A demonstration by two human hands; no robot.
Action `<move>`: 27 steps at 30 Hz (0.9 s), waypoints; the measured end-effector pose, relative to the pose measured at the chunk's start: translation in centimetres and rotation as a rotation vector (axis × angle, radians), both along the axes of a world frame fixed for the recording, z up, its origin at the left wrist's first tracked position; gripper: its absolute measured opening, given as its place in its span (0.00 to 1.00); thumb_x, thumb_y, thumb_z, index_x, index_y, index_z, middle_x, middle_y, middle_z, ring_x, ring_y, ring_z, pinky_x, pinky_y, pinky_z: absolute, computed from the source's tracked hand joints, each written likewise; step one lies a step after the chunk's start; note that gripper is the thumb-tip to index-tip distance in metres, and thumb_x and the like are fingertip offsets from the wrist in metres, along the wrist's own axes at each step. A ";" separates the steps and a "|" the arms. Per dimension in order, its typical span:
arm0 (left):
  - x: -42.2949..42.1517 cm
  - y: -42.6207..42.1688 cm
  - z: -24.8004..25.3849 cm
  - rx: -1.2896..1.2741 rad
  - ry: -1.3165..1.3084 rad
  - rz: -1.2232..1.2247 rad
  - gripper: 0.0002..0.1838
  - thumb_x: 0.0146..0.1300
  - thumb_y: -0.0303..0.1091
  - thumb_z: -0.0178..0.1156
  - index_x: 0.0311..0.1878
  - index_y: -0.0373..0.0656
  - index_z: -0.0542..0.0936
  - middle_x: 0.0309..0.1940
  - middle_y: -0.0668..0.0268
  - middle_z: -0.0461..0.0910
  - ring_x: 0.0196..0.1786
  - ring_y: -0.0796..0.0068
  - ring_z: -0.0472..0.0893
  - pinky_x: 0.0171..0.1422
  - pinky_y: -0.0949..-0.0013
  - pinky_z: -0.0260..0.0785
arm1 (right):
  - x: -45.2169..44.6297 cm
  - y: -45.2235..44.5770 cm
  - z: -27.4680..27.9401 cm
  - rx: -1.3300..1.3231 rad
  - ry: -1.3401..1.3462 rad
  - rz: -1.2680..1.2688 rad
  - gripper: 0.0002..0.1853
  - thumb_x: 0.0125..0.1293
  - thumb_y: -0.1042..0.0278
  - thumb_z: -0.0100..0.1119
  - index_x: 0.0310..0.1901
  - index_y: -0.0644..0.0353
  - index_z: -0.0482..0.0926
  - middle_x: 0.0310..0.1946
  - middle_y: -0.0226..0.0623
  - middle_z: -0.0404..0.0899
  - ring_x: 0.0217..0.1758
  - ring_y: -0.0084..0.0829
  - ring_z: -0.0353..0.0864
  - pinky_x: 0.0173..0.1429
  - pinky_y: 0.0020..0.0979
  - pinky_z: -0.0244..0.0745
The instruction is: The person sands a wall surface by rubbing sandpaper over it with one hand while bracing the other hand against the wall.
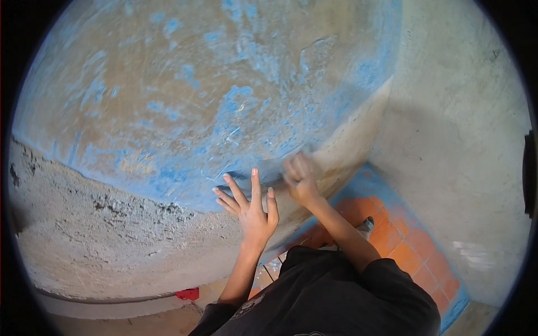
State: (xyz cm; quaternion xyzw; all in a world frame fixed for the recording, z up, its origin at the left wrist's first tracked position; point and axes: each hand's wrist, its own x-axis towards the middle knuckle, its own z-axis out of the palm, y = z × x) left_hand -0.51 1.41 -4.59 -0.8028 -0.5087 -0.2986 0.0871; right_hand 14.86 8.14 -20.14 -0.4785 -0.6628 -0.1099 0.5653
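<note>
My left hand (256,215) is open, its fingers spread apart against or just in front of the lower part of a wall with worn blue paint (235,101). I cannot tell whether the fingertips touch it. To its right, my right hand (301,178) is curled closed near the wall's lower right edge and slightly blurred. Whatever it grips, if anything, is hidden in the fist. Thin pale scratches cross the blue paint by both hands.
Rough bare grey plaster (129,224) runs below the painted area. A plain grey wall (454,123) rises on the right. Orange tiles with a blue border (417,257) cover the floor by my feet. A small red piece (188,294) lies at the lower left.
</note>
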 end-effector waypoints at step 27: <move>18.1 6.6 1.0 0.050 -0.154 -0.057 0.35 0.70 0.42 0.58 0.80 0.60 0.63 0.82 0.39 0.27 0.75 0.20 0.13 0.63 0.17 0.06 | 21.9 6.9 6.9 0.106 -0.048 -0.034 0.27 0.77 0.65 0.48 0.74 0.62 0.65 0.75 0.65 0.56 0.80 0.63 0.51 0.80 0.54 0.49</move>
